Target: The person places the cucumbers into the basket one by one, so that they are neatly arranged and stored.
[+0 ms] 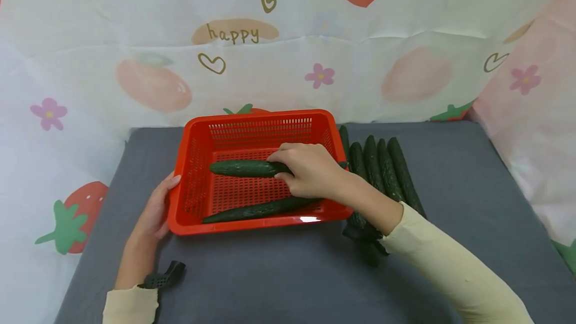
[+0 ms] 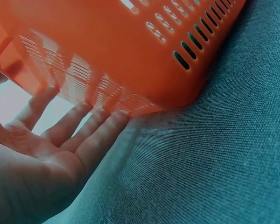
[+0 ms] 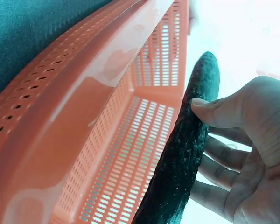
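Note:
My right hand (image 1: 310, 171) grips a dark green cucumber (image 1: 245, 168) over the red basket (image 1: 265, 225), thumb on one side and fingers on the other. In the right wrist view, this bumpy cucumber (image 3: 177, 163) slants above the slotted basket floor (image 3: 140, 135). A second cucumber (image 1: 261, 210) lies inside along the near wall, its right end partly hidden by my hand. At the basket's left end, my left hand (image 1: 155, 209) holds the side, its thumb at the rim. The left wrist view shows the fingers (image 2: 98, 135) of that hand against the outer wall.
Several more cucumbers (image 1: 389, 169) lie side by side right of the basket, partly under my right forearm. A grey cloth (image 1: 270, 274) covers the table. Behind it hangs a patterned white curtain (image 1: 288, 79). Black straps (image 1: 164, 276) sit at both wrists.

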Demonstrator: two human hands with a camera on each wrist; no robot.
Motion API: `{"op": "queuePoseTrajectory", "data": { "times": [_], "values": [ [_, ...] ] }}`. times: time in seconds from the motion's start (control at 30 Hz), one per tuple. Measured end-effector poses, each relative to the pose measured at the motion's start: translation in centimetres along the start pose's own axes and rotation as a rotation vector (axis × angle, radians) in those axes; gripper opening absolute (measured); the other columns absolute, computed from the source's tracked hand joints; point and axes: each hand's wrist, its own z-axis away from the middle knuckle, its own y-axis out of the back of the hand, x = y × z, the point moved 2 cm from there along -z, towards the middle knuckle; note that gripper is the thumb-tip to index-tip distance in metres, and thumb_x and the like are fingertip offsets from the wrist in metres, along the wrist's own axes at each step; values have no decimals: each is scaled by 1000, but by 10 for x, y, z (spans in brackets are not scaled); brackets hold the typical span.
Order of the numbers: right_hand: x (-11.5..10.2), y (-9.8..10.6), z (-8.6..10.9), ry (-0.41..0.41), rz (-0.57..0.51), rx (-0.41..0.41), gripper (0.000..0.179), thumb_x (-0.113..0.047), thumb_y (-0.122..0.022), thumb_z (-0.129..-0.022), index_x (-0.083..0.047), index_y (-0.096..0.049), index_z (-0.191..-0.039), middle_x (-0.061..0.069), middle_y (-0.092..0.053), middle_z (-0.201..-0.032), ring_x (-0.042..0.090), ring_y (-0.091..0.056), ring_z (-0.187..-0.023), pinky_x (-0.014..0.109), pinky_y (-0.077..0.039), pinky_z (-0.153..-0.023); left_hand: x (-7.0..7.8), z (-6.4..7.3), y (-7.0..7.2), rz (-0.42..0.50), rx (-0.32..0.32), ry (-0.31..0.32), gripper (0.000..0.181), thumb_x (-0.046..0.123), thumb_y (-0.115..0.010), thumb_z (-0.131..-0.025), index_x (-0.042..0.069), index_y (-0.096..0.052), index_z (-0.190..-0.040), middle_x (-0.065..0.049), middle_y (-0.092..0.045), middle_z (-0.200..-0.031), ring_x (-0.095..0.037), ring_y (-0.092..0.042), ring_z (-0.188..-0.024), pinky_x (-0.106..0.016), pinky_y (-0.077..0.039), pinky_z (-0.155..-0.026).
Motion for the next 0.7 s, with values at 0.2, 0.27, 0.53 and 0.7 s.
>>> {"op": "queuePoseTrajectory", "data": {
  "times": [0.2, 0.27, 0.53, 0.7],
  "values": [
    [-5, -9, -8, 18, 4, -38, 35, -20, -74, -99, -15, -73, -133, 3, -75, -128, 15, -74, -93, 33, -60, -69, 0, 1, 1, -10, 19, 31, 34, 29, -31, -116, 19, -45, -146, 8, -70, -122, -5, -71, -106, -24, -62, -90],
    [-6, -12, -9, 15, -3, -64, 34, -21, -73, -100, -16, -72, -134, 3, -74, -129, 16, -74, -95, 35, -61, -74, 0, 2, 0, -19, 26, 36, 34, 29, -30, -116, 20, -45, -145, 8, -71, -122, -5, -72, -105, -24, -62, -89],
    [4, -13, -3, -75, -18, -39, 40, -30, -70, -102, -17, -68, -140, 7, -68, -135, 17, -71, -84, 30, -57, -68, 1, 0, -2, -19, 13, 14, 33, 28, -30, -116, 19, -48, -143, 8, -72, -119, -5, -72, -102, -23, -63, -88],
    [13, -11, 5, -108, -38, -51, 40, -32, -69, -102, -18, -68, -140, 7, -68, -136, 18, -71, -89, 27, -53, -61, 1, 1, -1, -5, 3, 12, 33, 27, -30, -116, 19, -47, -144, 8, -72, -119, -5, -72, -103, -24, -62, -88]
  ]
}}
